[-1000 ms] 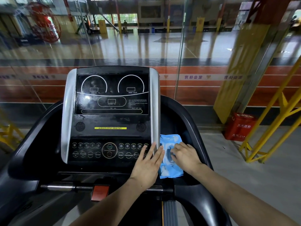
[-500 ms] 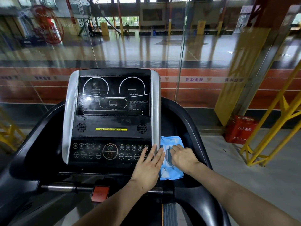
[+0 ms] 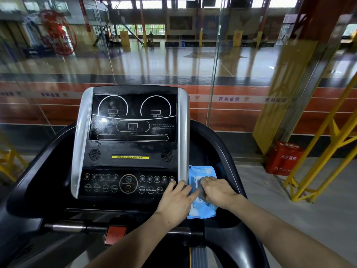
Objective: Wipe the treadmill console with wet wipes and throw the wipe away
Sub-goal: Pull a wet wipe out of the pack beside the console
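Resting flat with fingers spread, left hand (image 3: 176,203) at the wipes pack's (image 3: 202,192) 9 o'clock edge. Right hand (image 3: 217,191) curling fingertips onto its flap, grip unclear. Sitting at 3 o'clock of the console (image 3: 131,144).

black treadmill side tray (image 3: 222,167) beside console (image 3: 133,144); blue wipes pack (image 3: 201,190) lies in it.

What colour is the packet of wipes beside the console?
Light blue with white markings; the wipes packet shows in the head view, partly covered by both hands.
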Available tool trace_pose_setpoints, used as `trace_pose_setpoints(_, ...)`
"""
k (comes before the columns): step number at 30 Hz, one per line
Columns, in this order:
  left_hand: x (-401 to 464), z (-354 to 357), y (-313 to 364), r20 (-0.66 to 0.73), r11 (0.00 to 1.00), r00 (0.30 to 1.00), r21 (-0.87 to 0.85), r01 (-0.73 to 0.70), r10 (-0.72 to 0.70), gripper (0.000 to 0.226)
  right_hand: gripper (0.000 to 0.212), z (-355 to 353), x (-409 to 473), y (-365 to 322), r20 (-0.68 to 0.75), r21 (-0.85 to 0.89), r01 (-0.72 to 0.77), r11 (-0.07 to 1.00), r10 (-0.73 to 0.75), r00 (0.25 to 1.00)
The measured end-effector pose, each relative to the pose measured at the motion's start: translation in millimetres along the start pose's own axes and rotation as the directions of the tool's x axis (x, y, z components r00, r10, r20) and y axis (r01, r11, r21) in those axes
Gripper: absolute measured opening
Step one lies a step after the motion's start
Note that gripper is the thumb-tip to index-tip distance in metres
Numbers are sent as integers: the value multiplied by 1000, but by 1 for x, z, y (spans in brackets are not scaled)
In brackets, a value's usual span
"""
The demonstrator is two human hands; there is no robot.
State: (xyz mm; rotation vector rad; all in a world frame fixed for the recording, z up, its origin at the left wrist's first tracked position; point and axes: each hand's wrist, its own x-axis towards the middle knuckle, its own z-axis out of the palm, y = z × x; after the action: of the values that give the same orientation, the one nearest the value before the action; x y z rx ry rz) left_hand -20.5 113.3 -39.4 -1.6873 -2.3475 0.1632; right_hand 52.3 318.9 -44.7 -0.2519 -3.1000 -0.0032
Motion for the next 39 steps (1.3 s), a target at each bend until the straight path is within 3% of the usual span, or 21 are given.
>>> trace_pose_setpoints(2,5,-2,-2,-17,998,1000,64,-8,9,38,20,-5,5,2,1,-20,-34,999,34,999)
trace_pose_setpoints(4,7,-4,-2,0,996,1000,85,0,0,32,16,-6,8,4,12,-12,-58,998,59,998)
trace_pose_setpoints(12,9,-7,-9,-6,994,1000,110,0,0,31,4,-7,2,-3,66,52,-59,997,55,996)
trace_pose_setpoints(18,13,-5,-7,-17,989,998,139,-52,55,25,15,-13,1,-5,120,65,-100,993,91,989)
trace_pose_setpoints(26,10,-2,-5,4,990,999,135,-35,35,25,3,-16,3,-11,204,117,-139,983,113,972)
trace_pose_setpoints(39,7,3,-4,-49,995,999,102,9,-4,25,9,-18,3,-5,233,247,-179,952,121,965)
